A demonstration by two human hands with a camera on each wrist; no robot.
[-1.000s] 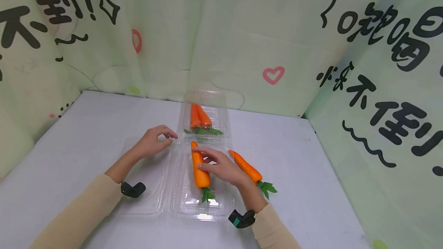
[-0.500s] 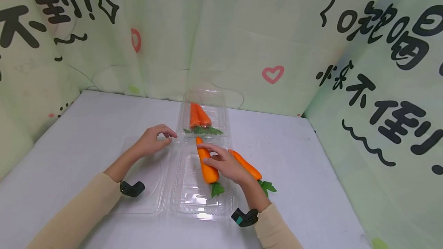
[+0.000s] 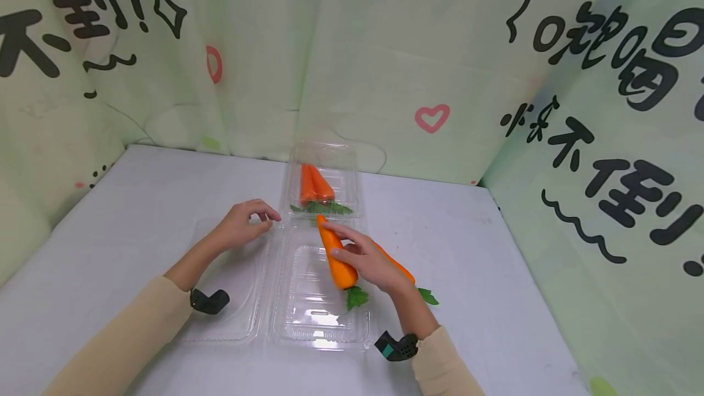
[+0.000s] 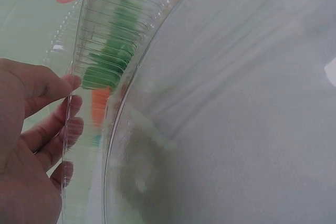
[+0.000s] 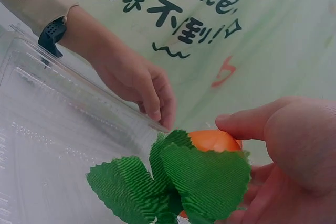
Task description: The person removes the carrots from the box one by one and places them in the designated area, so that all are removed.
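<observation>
My right hand (image 3: pixel 368 260) grips an orange carrot (image 3: pixel 335 263) along its side, above the right half of an open clear plastic clamshell box (image 3: pixel 294 322). The carrot slants, its tip away from me and its green leaves (image 5: pixel 205 177) toward me; up close they hide much of its body in the right wrist view. My left hand (image 3: pixel 247 223) is at the far end of the box, near the fold between its two halves. In the left wrist view, the thumb and index finger of that left hand (image 4: pixel 31 135) pinch the clear plastic rim (image 4: pixel 72 72).
A second clear box (image 3: pixel 352 185) stands at the back with orange carrots (image 3: pixel 315 185) and green leaves inside. Another carrot (image 3: pixel 404 271) lies on the white table (image 3: pixel 467 298) to the right, partly behind my right hand. Printed curtains (image 3: pixel 374 47) enclose the table.
My right hand has moved the carrot to the right and slightly away from me, tilting it further. It now covers more of the loose carrot. My left hand has stayed in place.
</observation>
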